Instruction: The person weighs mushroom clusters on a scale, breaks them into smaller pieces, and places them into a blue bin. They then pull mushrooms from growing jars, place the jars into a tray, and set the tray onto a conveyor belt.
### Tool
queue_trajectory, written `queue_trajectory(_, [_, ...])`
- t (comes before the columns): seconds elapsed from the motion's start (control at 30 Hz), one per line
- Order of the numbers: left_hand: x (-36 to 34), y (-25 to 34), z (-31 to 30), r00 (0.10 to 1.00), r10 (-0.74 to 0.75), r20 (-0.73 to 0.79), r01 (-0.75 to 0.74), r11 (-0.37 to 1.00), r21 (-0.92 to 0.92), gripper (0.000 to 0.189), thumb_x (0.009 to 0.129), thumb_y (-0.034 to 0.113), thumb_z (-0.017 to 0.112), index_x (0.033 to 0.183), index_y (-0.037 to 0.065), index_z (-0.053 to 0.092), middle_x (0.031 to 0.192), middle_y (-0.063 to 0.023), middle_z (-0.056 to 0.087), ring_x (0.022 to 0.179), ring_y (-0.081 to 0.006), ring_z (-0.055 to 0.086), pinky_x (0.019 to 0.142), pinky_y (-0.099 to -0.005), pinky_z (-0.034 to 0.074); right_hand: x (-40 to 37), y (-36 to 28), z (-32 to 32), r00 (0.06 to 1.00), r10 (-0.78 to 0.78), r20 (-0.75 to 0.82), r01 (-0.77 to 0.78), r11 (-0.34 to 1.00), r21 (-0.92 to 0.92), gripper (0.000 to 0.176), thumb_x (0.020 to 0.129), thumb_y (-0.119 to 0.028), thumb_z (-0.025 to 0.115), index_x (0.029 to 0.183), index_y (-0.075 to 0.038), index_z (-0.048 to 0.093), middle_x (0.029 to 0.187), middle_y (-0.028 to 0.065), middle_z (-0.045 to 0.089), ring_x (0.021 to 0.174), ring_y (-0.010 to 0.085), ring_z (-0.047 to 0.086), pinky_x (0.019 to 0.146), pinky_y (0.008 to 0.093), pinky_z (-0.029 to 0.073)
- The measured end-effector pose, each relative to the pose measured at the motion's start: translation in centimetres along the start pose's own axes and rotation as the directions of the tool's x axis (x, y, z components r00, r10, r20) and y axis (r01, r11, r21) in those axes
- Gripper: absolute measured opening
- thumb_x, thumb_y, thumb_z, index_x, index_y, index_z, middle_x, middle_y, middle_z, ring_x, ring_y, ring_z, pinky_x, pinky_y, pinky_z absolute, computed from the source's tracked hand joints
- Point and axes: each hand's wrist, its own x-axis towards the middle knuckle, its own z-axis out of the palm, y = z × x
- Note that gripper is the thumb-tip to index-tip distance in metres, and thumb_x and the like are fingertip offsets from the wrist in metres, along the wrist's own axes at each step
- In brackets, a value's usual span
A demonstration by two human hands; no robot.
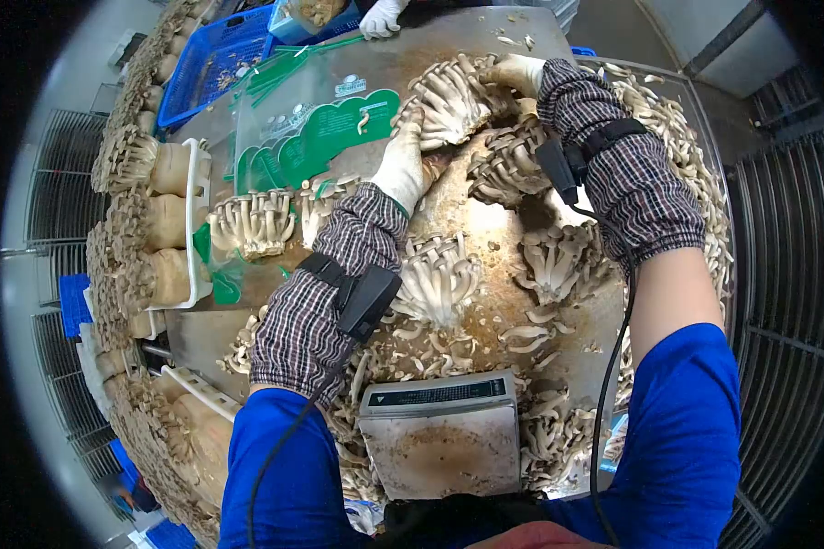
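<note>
A large cluster of mushrooms (444, 102) with pale stems and grey-brown caps is held above the far part of the worktable. My left hand (403, 174), in a white glove, grips its near left side with the thumb on the stems. At its far right end, my white-gloved right hand (517, 75) is closed around it; some fingers are hidden. Just below my right hand lies another mushroom clump (508, 165). Closer to me are a pale mushroom bunch (438, 279) and a darker mushroom bunch (558, 261). Left of my left wrist stands a mushroom cluster (252, 222).
Green-printed plastic bags (320, 137) lie at the far left, near a blue basket (211, 69). A scale (439, 435) stands close to my body. Mushroom bottles in a white crate (192, 220) line the left. Loose mushrooms (673, 137) pile along the right. Another person's gloved hand (382, 18) is opposite.
</note>
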Motion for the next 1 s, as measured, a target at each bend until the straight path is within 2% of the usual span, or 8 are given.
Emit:
queue_trajectory(0.23, [-2.6, 0.7, -0.5, 0.995, -0.086, 0.053, 0.094, 0.979, -0.181, 0.028, 0.1, 0.034, 0.055, 0.115, 0.01, 0.056, 0.111, -0.0092, 0.063, 0.101, -0.0272, 0.064, 0.087, -0.05, 0.055, -1.4, 0.0, -0.3, 0.995, -0.085, -0.055, 0.083, 0.995, -0.051, 0.044, 0.093, -0.012, 0.052, 0.136, -0.015, 0.055, 0.125, 0.0172, 0.064, 0.108, 0.0341, 0.064, 0.094, 0.04, 0.05])
queue_trajectory(0.4, [-4.4, 0.4, 0.3, 0.998, -0.047, 0.034, 0.055, 0.96, -0.276, 0.022, 0.102, 0.03, 0.051, 0.109, 0.01, 0.057, 0.1, -0.0067, 0.064, 0.088, -0.0249, 0.064, 0.082, -0.0488, 0.057, -1.7, -0.6, -0.7, 0.992, 0.11, -0.059, -0.091, 0.959, 0.267, 0.035, 0.095, -0.011, 0.051, 0.129, -0.009, 0.06, 0.124, 0.0219, 0.061, 0.11, 0.034, 0.062, 0.093, 0.039, 0.05])
queue_trajectory(0.63, [-7.7, 2.2, 0.2, 0.988, -0.066, 0.138, 0.093, 0.975, -0.204, 0.019, 0.103, 0.024, 0.05, 0.111, 0.008, 0.058, 0.105, -0.0069, 0.064, 0.092, -0.0221, 0.063, 0.086, -0.0429, 0.055, -4.7, -3.2, -3.4, 0.988, 0.003, -0.152, -0.031, 0.982, -0.185, 0.038, 0.095, -0.013, 0.056, 0.132, -0.006, 0.056, 0.129, 0.0262, 0.056, 0.115, 0.0345, 0.059, 0.099, 0.036, 0.047])
queue_trajectory(0.67, [-10.3, 3.0, 0.2, 0.985, 0.024, 0.169, -0.017, 0.999, -0.038, 0.025, 0.103, 0.025, 0.051, 0.118, 0.006, 0.056, 0.111, -0.0089, 0.063, 0.099, -0.022, 0.062, 0.091, -0.0404, 0.053, -6.5, -6.9, -5.4, 0.922, 0.282, -0.264, -0.169, 0.909, 0.382, 0.043, 0.095, -0.02, 0.06, 0.133, 0.001, 0.054, 0.124, 0.0212, 0.061, 0.111, 0.0279, 0.062, 0.098, 0.034, 0.048])
queue_trajectory(0.77, [-21.4, 6.5, -1.8, 0.916, 0.225, 0.333, -0.355, 0.841, 0.408, 0.055, 0.1, 0.035, 0.055, 0.139, -0.004, 0.044, 0.131, -0.0152, 0.057, 0.119, -0.0231, 0.056, 0.104, -0.0364, 0.044, -9.9, -9.4, -4.5, 0.706, 0.634, -0.314, -0.02, 0.461, 0.887, 0.037, 0.097, -0.021, 0.059, 0.127, 0.0, 0.06, 0.117, 0.0167, 0.066, 0.103, 0.0238, 0.065, 0.09, 0.0314, 0.051])
queue_trajectory(0.9, [-35.4, 9.4, -7.3, 0.933, 0.309, 0.187, -0.344, 0.604, 0.719, 0.07, 0.098, 0.045, 0.056, 0.143, -0.006, 0.038, 0.136, -0.0196, 0.053, 0.123, -0.028, 0.055, 0.106, -0.0386, 0.043, -19.8, -16.6, -4.7, 0.5, 0.797, -0.337, 0.19, 0.279, 0.941, 0.046, 0.097, -0.027, 0.059, 0.131, 0.005, 0.055, 0.122, 0.0145, 0.064, 0.109, 0.021, 0.062, 0.096, 0.0318, 0.049])
queue_trajectory(0.97, [-41.1, 9.0, -13.6, 0.895, 0.446, -0.008, -0.291, 0.597, 0.748, 0.067, 0.099, 0.043, 0.054, 0.142, -0.006, 0.04, 0.135, -0.019, 0.054, 0.121, -0.0279, 0.057, 0.103, -0.0379, 0.045, -24.0, -20.6, -3.4, 0.252, 0.891, -0.378, 0.084, 0.369, 0.926, 0.045, 0.097, -0.024, 0.06, 0.135, 0.001, 0.053, 0.129, 0.0158, 0.06, 0.118, 0.023, 0.057, 0.101, 0.0343, 0.045])
queue_trajectory(1.0, [-44.6, 8.3, -16.0, 0.836, 0.522, -0.171, -0.231, 0.617, 0.753, 0.06, 0.101, 0.041, 0.052, 0.138, -0.005, 0.046, 0.133, -0.0165, 0.057, 0.119, -0.0242, 0.058, 0.1, -0.0358, 0.047, -27.4, -21.9, 0.5, 0.398, 0.688, -0.607, -0.229, 0.715, 0.66, 0.056, 0.1, -0.032, 0.053, 0.144, 0.001, 0.041, 0.141, 0.0167, 0.05, 0.129, 0.0223, 0.049, 0.109, 0.0353, 0.039])
